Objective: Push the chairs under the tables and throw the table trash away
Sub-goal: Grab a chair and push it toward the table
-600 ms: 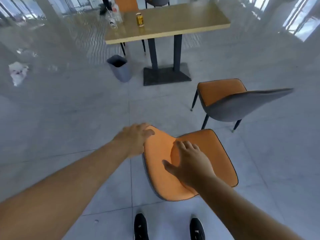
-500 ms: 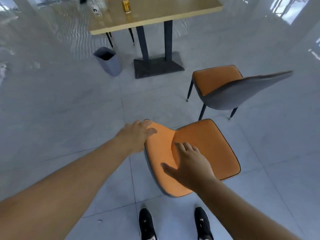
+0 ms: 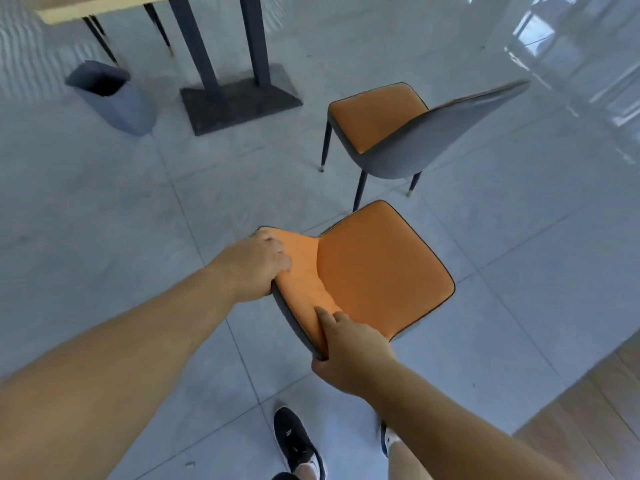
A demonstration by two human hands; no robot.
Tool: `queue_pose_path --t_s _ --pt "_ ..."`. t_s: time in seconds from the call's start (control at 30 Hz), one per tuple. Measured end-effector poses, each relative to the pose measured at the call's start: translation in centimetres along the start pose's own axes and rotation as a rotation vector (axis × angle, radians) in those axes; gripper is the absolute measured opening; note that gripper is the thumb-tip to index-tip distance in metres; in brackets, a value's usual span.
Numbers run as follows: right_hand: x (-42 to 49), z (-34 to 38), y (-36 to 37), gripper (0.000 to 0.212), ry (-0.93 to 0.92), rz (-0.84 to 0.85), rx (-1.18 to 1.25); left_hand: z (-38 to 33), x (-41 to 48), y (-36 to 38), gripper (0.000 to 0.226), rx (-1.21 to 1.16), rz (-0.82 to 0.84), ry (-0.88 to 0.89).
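Observation:
An orange chair with a grey back (image 3: 377,268) stands on the floor right in front of me. My left hand (image 3: 254,263) grips the top left of its backrest. My right hand (image 3: 349,351) grips the lower right end of the same backrest, fingers on the orange side. A second orange and grey chair (image 3: 377,116) stands further off to the right, turned away from the table. Of the wooden table (image 3: 69,10) only a strip of its edge shows at the top left, above its dark legs and base plate (image 3: 239,102). The tabletop and anything on it are out of view.
A grey trash bin (image 3: 114,98) stands on the floor left of the table base. Thin legs of another chair (image 3: 100,39) show behind it. My black shoes (image 3: 298,441) are at the bottom. Grey tiles give way to wood flooring (image 3: 588,420) at the lower right.
Both hands went from resting on the backrest to gripping its edges. The view tilted down and moved closer, so the tabletop with the can left the frame.

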State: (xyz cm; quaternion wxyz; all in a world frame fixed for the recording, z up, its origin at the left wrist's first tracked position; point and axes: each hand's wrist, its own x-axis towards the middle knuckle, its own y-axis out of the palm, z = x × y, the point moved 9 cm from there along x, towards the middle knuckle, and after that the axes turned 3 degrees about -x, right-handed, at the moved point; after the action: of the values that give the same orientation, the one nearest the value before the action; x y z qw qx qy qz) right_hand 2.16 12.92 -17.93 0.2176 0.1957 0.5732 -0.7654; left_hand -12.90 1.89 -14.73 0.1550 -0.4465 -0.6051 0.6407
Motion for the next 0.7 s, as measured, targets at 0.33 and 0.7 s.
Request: queue_pose_path --t_s 0.33,0.7 --pt "-0.5 0.2 -1.4 0.081 -0.164 0.076 -0.173 -0.2 -5.8 1.9 0.024 -0.072 -0.020 -0.216" --pt "5.0 -4.4 -8.8 0.061 -0.225 0.070 -0.371 -2.3 -7.9 2.1 0.022 -0.368 -0.155 -0.495"
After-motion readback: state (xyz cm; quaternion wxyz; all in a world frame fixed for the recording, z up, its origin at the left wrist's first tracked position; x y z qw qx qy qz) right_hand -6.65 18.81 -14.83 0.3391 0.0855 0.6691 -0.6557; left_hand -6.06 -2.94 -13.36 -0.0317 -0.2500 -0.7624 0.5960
